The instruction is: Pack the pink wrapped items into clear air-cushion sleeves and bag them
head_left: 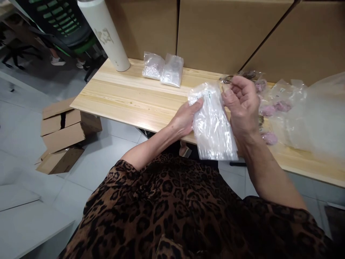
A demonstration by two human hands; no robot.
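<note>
My left hand (185, 117) is closed on a stack of clear plastic bags (214, 126), the thumb lying across their upper left part. The bags hang over the table's front edge. To the right of their top, my right hand (241, 102) is raised with its fingers curled in a pinch; whether anything is between thumb and fingertips I cannot make out. Behind and beside this hand lie small clear packets with pink contents (281, 106) and a dark brownish item (228, 79). Two filled clear packets (172, 70) rest farther back on the table.
A white bottle (107, 36) stands at the left end of the wooden table (129, 97). Large cardboard boxes (210, 32) line its back edge. A big translucent bag (323, 115) covers the right side. Open cartons (63, 126) lie on the floor at left, near a chair (61, 21).
</note>
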